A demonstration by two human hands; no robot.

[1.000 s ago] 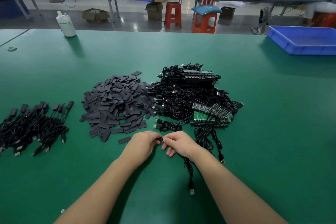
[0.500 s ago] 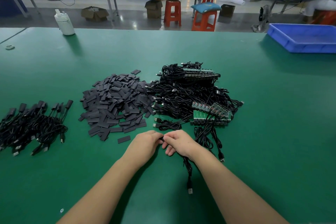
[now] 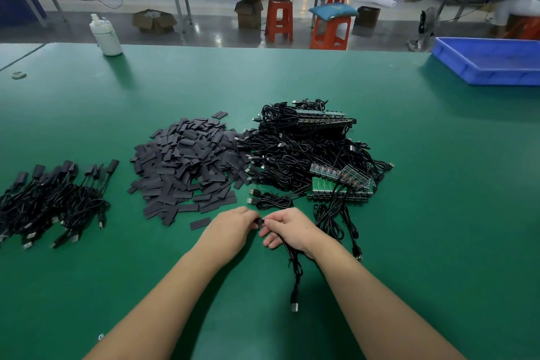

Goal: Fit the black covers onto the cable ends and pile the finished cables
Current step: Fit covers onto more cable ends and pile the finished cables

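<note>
Now | left hand (image 3: 233,228) pinches black cover (image 3: 261,222) | right hand (image 3: 292,229) grips cable (image 3: 293,266), fingers curled

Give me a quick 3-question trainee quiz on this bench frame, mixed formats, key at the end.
1. Multiple choice: where does the pile of finished cables lie relative to the heap of black covers?
A. to its left
B. to its right
C. inside the blue bin

2. True or false: the left hand and the right hand meet at a small black piece between their fingertips.

3. Short answer: what colour are the small circuit boards on the unfinished cable pile?

Key: 1 A; 2 true; 3 green.
</note>
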